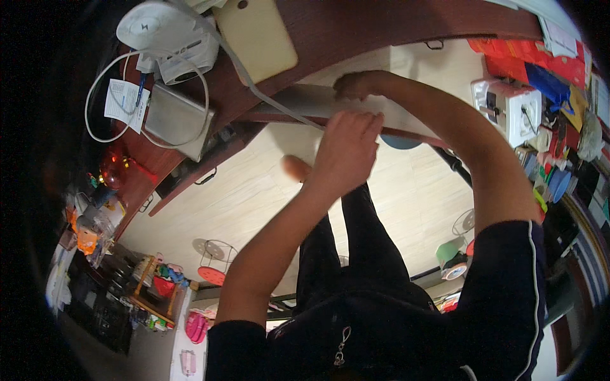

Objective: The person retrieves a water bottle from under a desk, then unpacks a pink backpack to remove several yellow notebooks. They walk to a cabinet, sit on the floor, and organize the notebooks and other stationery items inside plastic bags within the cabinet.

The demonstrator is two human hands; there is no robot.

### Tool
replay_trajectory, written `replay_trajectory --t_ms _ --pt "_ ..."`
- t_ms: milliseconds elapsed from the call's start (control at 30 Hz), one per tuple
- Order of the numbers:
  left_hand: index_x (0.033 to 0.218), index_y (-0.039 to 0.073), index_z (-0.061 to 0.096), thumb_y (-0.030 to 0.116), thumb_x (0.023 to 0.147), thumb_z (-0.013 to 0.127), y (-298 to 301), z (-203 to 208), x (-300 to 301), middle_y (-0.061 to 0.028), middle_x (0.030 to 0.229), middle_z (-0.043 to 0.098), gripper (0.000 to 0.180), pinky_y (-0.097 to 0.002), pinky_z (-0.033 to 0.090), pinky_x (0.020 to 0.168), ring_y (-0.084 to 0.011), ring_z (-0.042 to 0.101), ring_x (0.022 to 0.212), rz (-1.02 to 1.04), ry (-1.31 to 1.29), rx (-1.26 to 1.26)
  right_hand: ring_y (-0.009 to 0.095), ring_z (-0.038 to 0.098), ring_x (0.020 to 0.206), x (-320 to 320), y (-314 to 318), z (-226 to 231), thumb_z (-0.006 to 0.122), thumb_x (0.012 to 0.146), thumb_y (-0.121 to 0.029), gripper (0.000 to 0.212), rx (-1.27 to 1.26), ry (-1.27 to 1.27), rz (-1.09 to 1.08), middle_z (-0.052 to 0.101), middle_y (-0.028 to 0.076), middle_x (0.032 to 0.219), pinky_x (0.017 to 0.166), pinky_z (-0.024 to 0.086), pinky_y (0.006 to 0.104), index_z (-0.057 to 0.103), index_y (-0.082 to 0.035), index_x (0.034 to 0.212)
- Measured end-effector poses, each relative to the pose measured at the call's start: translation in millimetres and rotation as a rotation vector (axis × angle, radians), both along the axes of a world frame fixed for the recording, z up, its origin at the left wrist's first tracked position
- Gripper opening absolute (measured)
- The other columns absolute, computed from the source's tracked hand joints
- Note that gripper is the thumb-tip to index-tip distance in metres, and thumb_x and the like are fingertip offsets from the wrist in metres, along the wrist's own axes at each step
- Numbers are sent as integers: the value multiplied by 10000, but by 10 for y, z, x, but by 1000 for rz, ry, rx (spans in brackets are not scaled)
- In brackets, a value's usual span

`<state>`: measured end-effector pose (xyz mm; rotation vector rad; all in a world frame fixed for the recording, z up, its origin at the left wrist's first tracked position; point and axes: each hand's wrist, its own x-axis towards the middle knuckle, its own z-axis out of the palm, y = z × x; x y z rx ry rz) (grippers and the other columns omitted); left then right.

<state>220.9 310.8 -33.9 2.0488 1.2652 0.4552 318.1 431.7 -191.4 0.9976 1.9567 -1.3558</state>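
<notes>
A grey cable (267,100) hangs over the brown desk and runs down to my left hand (348,151), whose fingers are closed around its end. Just beyond, my right hand (361,85) is over a pulled-out drawer (400,113) with a pale inside and a brown front edge. Its fingers are curled and closed; what they hold, if anything, is hidden. Both hands are close together, the left one against the drawer's front edge.
On the brown desk (356,28) lie a cream board (257,41), a white round charger (152,26), a looped white cable (92,101) and a silver box (175,120). A white box (508,109) stands at the right. Below are a red-topped stool (211,275) and the tiled floor (254,184).
</notes>
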Motion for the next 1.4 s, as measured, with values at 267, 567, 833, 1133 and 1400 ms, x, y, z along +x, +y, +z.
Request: replay_trajectory --t_ms 267,567,833,1133,1400 --pt "1063 0 549 104 752 522 -87 -170 -14 -118 1031 537 329 -387 321 918 -239 474 996 0 -101 20 314 547 909 -462 181 -1006 480 825 -280 317 122 -145 -28 582 173 1009 773 445 381 586 -13 959" --pt "1087 6 551 108 744 526 -145 -252 -3 -91 1021 546 359 -355 286 962 -204 481 999 60 -79 89 303 541 929 -446 212 -1081 500 816 -318 347 145 -157 -79 577 157 1026 791 438 377 571 -32 999" --pt "951 15 606 131 712 546 -98 -225 -22 -108 1027 543 273 -373 277 967 -225 464 1029 -24 -39 69 293 536 946 -537 171 -1204 517 808 -352 380 170 -138 -147 573 142 1040 808 431 373 558 -50 1035" --pt "1032 62 562 128 730 549 -71 -224 37 -62 1044 526 310 -374 250 953 -214 454 1036 49 -24 34 282 530 965 -743 54 -1126 537 799 -391 424 134 -44 -181 568 126 1056 826 424 368 544 -69 1075" --pt "1162 180 533 61 726 561 -90 -160 76 -48 1065 517 452 -416 245 960 -202 448 1053 50 9 2 272 524 982 -578 -15 -734 554 791 -425 466 51 8 -246 563 111 1071 843 417 364 531 -86 1110"
